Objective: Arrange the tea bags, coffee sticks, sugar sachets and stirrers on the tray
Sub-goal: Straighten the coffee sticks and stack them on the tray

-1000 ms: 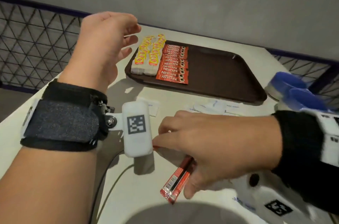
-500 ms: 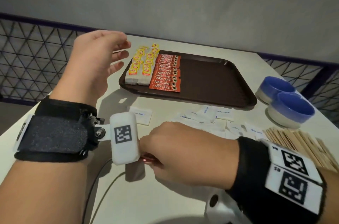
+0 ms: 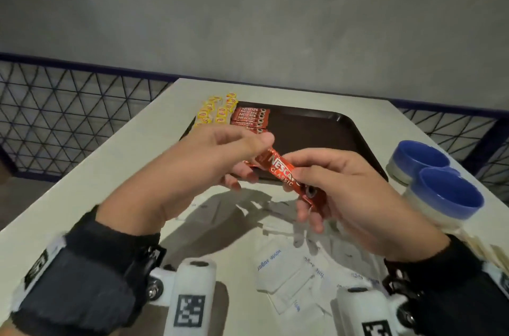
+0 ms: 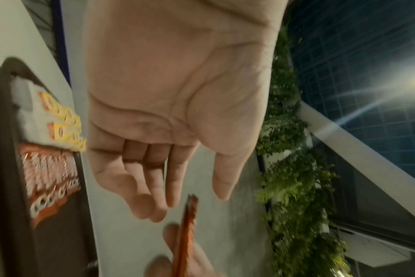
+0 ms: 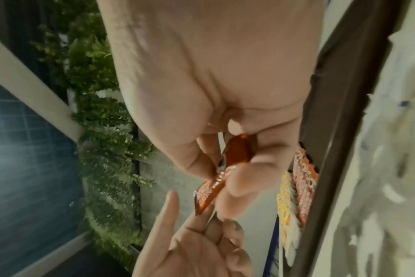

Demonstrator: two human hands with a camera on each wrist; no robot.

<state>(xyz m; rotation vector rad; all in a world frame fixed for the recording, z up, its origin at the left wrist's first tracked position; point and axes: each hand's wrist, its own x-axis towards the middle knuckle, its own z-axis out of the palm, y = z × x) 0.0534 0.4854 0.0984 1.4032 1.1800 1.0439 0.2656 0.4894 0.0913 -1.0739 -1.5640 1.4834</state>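
My right hand pinches a red Nescafé coffee stick by its lower end, held in the air in front of the brown tray. My left hand is at the stick's upper end with thumb and fingers relaxed around the tip. In the left wrist view the stick ends just short of the fingertips, ungripped. The right wrist view shows the pinched stick. Yellow tea bags and a row of coffee sticks lie at the tray's left end.
White sugar sachets lie scattered on the white table below my hands. Two blue-lidded tubs stand at the right, with wooden stirrers near them. A mesh fence surrounds the table, and a grey wall rises behind it.
My right hand has lifted the coffee stick off the table and carried it up toward the tray. My left hand has come in to meet the stick's far end.
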